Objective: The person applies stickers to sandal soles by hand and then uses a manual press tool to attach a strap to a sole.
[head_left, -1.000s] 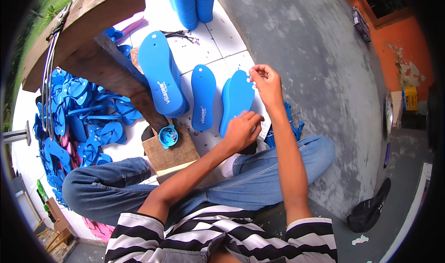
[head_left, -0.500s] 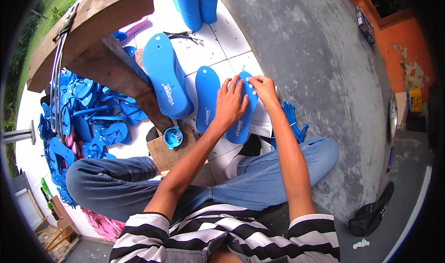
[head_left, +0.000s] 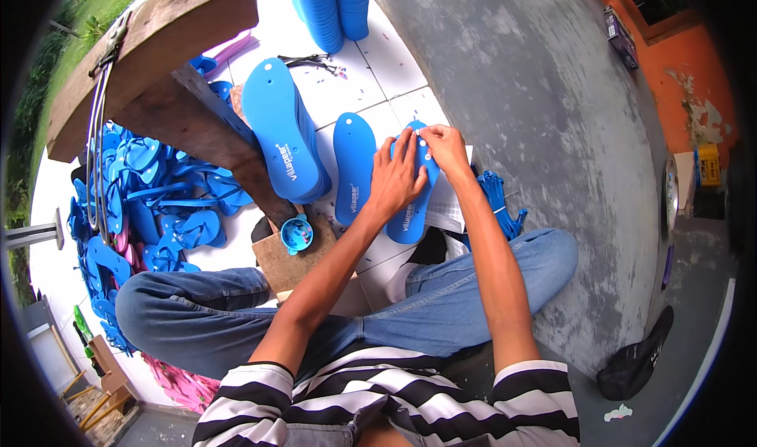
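Observation:
A blue flip-flop sole (head_left: pixel 405 225) lies in front of me, several small white dots on its upper half. My left hand (head_left: pixel 397 177) rests flat on it, fingers stretched toward its far end. Close beside those fingertips, my right hand (head_left: pixel 445 149) pinches at the sole's far right edge; what is between its fingertips, if anything, is hidden. A second blue sole (head_left: pixel 354 163) lies just to the left, with one white dot near its far end. Further left leans a stack of blue soles (head_left: pixel 276 128).
A wooden post with a beam (head_left: pixel 197 116) stands at the left, beside a heap of blue flip-flops (head_left: pixel 146 187). A small blue bowl (head_left: pixel 296 234) sits on a wooden block. Blue straps (head_left: pixel 501 203) lie right of my hands. Tall sole stacks (head_left: pixel 319 13) stand at the back.
My right fingertips have shifted slightly left, closer to my left fingers. My left hand stays on the sole; the rest is nearly unchanged.

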`<act>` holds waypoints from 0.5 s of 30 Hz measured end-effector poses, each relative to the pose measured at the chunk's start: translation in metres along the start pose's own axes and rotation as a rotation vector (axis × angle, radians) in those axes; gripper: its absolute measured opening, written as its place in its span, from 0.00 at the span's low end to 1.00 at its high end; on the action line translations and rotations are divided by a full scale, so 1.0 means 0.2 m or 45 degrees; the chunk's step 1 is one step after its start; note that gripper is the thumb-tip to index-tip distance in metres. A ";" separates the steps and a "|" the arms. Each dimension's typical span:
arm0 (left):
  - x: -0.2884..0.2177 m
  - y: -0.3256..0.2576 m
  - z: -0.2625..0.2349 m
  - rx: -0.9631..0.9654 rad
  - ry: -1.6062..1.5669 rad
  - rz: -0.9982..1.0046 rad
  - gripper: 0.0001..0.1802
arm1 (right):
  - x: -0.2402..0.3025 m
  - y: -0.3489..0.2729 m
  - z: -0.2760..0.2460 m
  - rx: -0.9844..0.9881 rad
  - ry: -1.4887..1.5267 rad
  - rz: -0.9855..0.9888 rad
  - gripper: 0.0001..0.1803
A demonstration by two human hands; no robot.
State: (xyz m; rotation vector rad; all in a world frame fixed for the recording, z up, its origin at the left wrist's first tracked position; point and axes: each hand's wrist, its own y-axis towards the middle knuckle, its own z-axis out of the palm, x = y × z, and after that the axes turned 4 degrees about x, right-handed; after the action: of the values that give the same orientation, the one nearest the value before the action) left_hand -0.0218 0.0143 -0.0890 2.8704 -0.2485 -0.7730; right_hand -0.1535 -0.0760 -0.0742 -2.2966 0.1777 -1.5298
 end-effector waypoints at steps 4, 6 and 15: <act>0.01 -0.01 0.02 -0.037 -0.002 -0.025 0.39 | -0.01 0.02 0.03 -0.010 -0.006 -0.044 0.15; 0.00 -0.01 0.02 -0.025 -0.007 -0.042 0.39 | 0.00 0.01 0.03 -0.039 -0.061 -0.043 0.15; -0.03 0.01 0.03 0.014 0.207 -0.070 0.38 | 0.15 -0.09 0.05 -0.191 -0.556 -0.097 0.16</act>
State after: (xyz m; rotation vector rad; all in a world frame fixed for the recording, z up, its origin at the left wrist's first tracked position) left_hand -0.0308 0.0129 -0.0907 2.9408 -0.1543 -0.5441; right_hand -0.1335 -0.0663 -0.0449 -2.7186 0.0889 -1.0394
